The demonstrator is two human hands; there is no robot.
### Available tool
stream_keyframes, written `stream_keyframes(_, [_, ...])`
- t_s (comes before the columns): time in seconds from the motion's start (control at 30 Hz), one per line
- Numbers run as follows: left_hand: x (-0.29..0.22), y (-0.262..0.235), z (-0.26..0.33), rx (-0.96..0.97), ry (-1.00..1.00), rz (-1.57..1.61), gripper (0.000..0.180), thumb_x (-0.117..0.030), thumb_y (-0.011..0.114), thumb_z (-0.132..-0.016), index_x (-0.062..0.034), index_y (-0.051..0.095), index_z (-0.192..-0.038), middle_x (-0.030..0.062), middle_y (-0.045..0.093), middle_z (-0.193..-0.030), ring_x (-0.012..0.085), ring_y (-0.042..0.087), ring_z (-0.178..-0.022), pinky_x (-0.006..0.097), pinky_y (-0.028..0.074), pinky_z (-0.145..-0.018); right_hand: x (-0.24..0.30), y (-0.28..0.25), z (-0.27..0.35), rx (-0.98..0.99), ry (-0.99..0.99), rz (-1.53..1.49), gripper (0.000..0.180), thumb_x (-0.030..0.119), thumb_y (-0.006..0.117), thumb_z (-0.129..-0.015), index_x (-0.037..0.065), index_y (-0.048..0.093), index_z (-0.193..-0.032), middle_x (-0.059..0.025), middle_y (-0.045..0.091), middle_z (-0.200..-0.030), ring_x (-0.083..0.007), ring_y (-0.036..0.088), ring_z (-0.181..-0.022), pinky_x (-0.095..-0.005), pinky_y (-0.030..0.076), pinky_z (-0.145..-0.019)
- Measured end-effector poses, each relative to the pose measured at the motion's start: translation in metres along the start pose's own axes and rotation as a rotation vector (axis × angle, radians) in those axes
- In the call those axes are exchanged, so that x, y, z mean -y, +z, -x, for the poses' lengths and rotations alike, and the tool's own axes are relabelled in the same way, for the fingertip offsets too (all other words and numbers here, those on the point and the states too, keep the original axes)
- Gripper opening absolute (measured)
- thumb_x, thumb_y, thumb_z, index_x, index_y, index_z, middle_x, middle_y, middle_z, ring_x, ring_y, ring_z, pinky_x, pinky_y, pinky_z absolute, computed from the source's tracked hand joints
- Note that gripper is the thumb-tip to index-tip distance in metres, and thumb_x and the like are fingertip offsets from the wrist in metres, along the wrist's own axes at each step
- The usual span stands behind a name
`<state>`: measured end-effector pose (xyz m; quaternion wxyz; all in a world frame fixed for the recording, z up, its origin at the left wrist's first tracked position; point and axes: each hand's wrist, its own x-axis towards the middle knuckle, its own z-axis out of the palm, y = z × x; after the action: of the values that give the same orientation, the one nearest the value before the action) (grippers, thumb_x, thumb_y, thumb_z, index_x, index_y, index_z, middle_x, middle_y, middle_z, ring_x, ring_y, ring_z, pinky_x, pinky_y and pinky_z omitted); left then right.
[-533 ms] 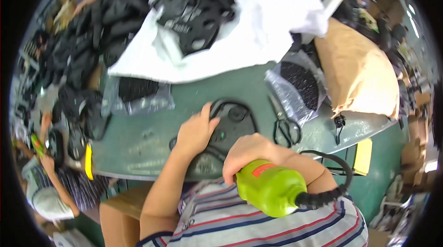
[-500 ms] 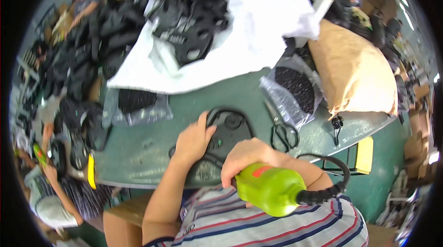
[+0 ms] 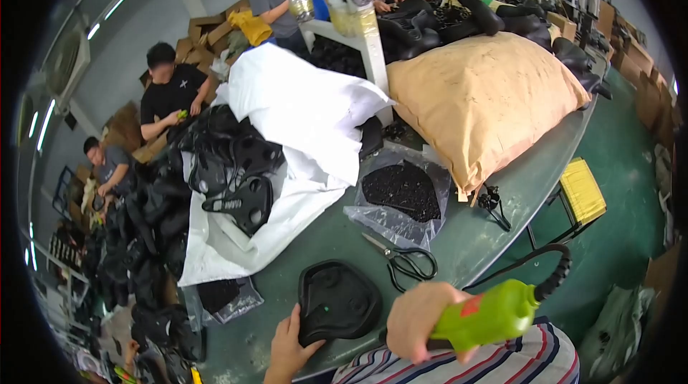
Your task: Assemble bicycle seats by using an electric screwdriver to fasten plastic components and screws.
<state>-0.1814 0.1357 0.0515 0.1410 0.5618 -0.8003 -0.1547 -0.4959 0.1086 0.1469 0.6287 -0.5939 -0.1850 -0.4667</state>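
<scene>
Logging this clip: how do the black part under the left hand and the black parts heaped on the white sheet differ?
The black part lies alone, flat on the green table, with the left hand at its edge; the heaped parts are stacked, tilted and untouched on the white sheet. The right hand grips a green tool beside the single part. Both are black and moulded.

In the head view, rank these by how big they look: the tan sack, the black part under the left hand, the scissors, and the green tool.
1. Tan sack, by far the largest.
2. Black part, touched by the left hand.
3. Green tool, held in the right hand; it sits nearest the camera, so its look is inflated.
4. Scissors, close to the tool; unsure.
</scene>
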Motion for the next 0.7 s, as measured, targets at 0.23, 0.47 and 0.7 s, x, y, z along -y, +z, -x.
stream_keyframes(0.23, [-0.111, -0.037, -0.173, -0.114, 0.507, 0.255, 0.09, -0.031, 0.075, -0.067, -0.0053, 0.028, -0.14, 0.0209, 0.054, -0.111, 0.0357, 0.054, -0.101, 0.038, 0.044, -0.085, 0.011, 0.009, -0.025, 0.141, -0.095, -0.285, 0.044, 0.037, 0.075, -0.07, -0.005, 0.061, -0.073, -0.0146, 0.059, -0.061, -0.0302, 0.054, -0.046, -0.0351, 0.043, -0.043])
stream_keyframes(0.47, [-0.295, -0.115, -0.417, -0.691, 0.508, 0.46, 0.098, -0.023, 0.076, -0.069, -0.007, 0.012, -0.141, 0.0301, 0.016, -0.14, 0.0446, 0.034, -0.119, 0.044, 0.034, -0.099, -0.015, 0.004, -0.027, 0.157, -0.245, -0.145, 0.045, 0.034, 0.078, -0.068, -0.007, 0.06, -0.074, -0.0127, 0.059, -0.062, -0.0291, 0.057, -0.051, -0.035, 0.048, -0.049])
stream_keyframes(0.7, [-0.2, -0.07, -0.317, -0.592, 0.831, 0.532, 0.038, -0.005, 0.063, -0.077, -0.0033, 0.056, -0.114, 0.0128, 0.063, -0.099, 0.0297, 0.054, -0.091, 0.037, 0.041, -0.084, -0.007, -0.025, -0.009, -0.161, 0.053, 0.113, 0.044, 0.034, 0.074, -0.072, -0.007, 0.059, -0.079, -0.0137, 0.059, -0.065, -0.0283, 0.057, -0.055, -0.0344, 0.047, -0.052])
